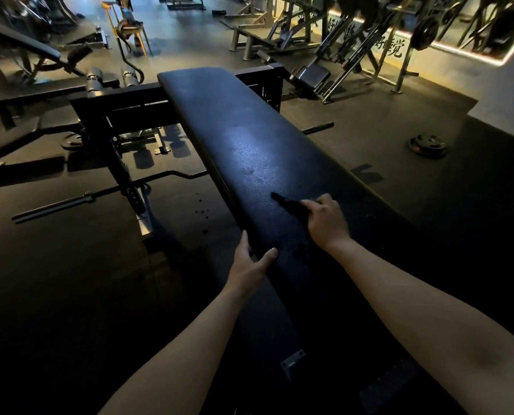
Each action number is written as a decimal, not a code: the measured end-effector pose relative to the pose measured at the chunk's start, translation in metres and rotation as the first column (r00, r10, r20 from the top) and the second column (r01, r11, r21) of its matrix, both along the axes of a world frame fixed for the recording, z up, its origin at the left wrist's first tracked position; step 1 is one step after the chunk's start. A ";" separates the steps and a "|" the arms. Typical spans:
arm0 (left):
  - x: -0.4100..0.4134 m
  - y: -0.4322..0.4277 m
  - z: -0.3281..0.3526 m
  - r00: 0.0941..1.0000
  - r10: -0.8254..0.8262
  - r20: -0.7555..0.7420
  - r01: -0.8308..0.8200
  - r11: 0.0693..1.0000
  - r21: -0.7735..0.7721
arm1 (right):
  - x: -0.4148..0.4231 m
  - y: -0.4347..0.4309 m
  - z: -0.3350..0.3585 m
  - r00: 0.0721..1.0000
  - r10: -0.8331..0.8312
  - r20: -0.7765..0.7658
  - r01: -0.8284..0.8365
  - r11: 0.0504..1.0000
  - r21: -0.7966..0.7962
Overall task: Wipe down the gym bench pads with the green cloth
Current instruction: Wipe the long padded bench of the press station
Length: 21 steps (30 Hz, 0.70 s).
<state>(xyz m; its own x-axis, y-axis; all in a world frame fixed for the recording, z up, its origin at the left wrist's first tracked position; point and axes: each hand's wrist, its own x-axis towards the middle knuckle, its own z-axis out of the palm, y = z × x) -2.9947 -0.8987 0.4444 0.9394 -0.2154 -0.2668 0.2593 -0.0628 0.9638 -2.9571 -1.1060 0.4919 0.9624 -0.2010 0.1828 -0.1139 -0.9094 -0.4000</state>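
Note:
A long black bench pad runs from the near bottom toward the far middle, with a dull sheen on its central part. My right hand rests on the pad's near part and grips a dark bunched cloth that pokes out to the left of my fingers; the dim light hides its colour. My left hand holds the pad's left edge, thumb on top and fingers curled over the side.
A black rack frame and a barbell on the floor stand left of the bench. A weight plate lies on the floor to the right. Incline benches and machines fill the back. Dark floor surrounds the bench.

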 end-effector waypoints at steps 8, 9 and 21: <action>-0.003 0.006 0.000 0.997 -0.070 0.035 0.071 0.997 -0.011 | -0.017 0.059 0.002 0.993 0.109 -0.043 -0.105 0.990 0.090; -0.003 0.007 -0.002 0.996 -0.090 0.023 0.091 0.996 -0.007 | -0.021 0.070 0.002 0.982 0.186 -0.044 -0.181 0.979 0.090; -0.009 0.008 -0.002 0.997 -0.078 0.030 0.076 0.995 0.066 | -0.014 -0.014 0.003 0.982 -0.177 -0.074 0.175 0.984 -0.032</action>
